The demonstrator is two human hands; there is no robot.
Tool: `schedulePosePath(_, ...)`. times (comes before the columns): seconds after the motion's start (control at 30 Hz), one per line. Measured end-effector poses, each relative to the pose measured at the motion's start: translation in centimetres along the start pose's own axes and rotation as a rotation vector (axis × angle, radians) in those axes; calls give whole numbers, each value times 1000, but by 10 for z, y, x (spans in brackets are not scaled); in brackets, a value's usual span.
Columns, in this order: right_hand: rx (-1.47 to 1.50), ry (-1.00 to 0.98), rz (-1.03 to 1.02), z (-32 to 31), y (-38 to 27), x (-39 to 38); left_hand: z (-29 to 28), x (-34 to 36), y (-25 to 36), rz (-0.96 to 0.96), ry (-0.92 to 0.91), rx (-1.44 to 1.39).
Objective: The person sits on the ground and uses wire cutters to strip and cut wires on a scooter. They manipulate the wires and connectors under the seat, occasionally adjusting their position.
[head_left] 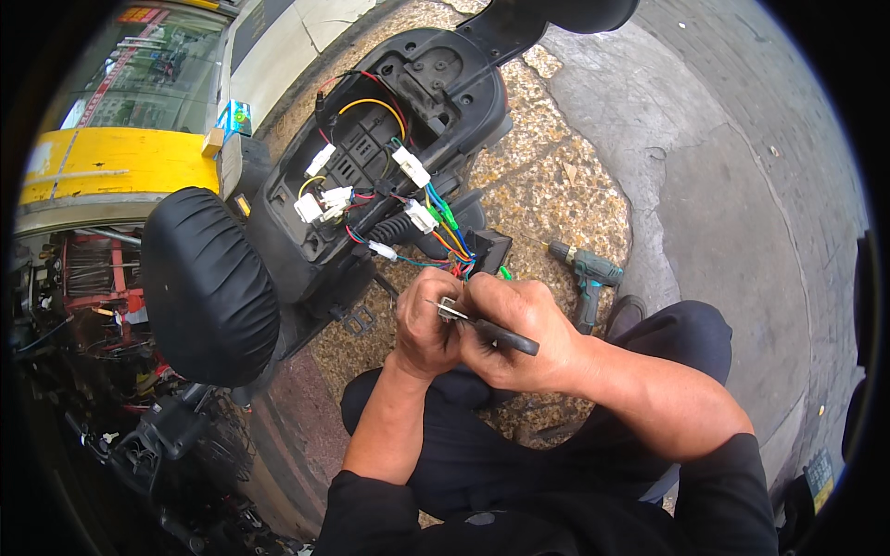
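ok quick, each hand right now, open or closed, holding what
Left hand: closed, pinching a small pale part.
Right hand: closed, holding a black-handled pointed tool.

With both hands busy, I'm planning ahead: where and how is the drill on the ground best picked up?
Probably by the handle of the drill, coming from the person's near side. The handle points back toward the person, while the thin bit points away to the left. Mind the shoe just right of the handle.
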State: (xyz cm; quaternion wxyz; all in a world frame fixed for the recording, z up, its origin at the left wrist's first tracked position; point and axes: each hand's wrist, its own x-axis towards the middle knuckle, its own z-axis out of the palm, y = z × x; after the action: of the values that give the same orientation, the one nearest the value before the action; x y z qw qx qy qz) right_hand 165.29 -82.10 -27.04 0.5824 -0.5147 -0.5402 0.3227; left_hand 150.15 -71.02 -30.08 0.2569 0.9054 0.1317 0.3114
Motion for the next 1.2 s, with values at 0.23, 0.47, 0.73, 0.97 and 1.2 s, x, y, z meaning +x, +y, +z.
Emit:
schedulePosePath(0.23, -6, -6, -9, -1, -1, 1, -1, 0, 0, 3, -5, 4)
schedulePosePath(0.47, 11, -6, -14, -1, -1, 1, 0, 0, 0, 13, -15, 14)
schedulePosePath(0.73, 8, -12, -10, -1, -1, 0, -1, -1, 0, -1, -16, 14)
schedulePosePath(0.97, -33, 25, -99, 4, 1, -1, 0, -3, 1, -20, -3, 22)
schedulePosePath(1.2, -147, -22, -114, 3, 3, -1, 3, 3, 7, 14, 24, 26)
